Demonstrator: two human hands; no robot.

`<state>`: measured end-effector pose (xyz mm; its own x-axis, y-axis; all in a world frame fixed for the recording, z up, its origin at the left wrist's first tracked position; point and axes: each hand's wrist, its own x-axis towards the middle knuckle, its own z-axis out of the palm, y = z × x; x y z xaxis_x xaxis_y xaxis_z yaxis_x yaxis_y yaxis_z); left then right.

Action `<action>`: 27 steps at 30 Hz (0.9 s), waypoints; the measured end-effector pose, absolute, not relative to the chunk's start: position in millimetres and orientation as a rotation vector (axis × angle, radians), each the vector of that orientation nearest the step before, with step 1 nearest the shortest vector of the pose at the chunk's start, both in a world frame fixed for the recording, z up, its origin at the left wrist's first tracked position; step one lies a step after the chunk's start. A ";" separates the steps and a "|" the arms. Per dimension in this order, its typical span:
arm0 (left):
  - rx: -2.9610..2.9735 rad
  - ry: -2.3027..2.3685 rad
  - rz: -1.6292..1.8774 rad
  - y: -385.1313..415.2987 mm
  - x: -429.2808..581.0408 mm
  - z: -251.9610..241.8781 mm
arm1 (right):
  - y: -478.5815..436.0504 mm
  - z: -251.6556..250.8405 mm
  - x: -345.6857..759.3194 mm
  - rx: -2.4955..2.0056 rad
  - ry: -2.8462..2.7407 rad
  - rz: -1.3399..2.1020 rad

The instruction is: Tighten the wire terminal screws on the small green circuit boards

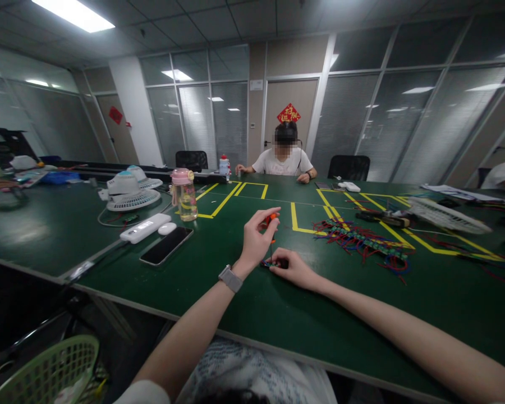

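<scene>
My left hand (pixel 257 238), with a grey watch at the wrist, is closed around the orange-red handle of a screwdriver (pixel 272 216). The screwdriver stands upright, its thin dark shaft running down to a small part (pixel 267 263) on the green table (pixel 235 303). Pinched fingers of my right hand (pixel 295 270) hold that part against the tabletop at the foot of the shaft. It looks like a small circuit board, but fingers cover most of it. Right of my hands lies a row of small green circuit boards (pixel 364 240) with red and blue wires.
On the left are a black phone (pixel 167 247), a white power strip (pixel 145 228), a pink-lidded bottle (pixel 184 193) and white fans (pixel 132 193). A white fan grille (pixel 448 216) lies right. Yellow tape marks the table. A person (pixel 283 160) sits opposite. A green basket (pixel 53 370) stands below the edge.
</scene>
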<state>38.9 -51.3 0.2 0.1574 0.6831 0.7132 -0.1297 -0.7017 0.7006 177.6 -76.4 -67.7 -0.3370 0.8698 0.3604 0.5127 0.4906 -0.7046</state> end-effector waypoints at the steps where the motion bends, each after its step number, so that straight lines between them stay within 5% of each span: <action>1: 1.797 0.535 1.618 -51.7 38.7 0.4 | -76.5 -67.5 177.4 -1.137 -2.006 0.620; 27: 1.728 0.464 1.584 -48.0 40.2 -0.5 | -76.1 -67.8 178.4 -1.137 -2.005 0.639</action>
<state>40.2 -48.0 -0.5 0.1744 0.6959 0.6966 -0.2099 -0.6649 0.7168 178.4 -76.1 -67.8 -0.3402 0.8723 0.3513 0.5082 0.4849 -0.7118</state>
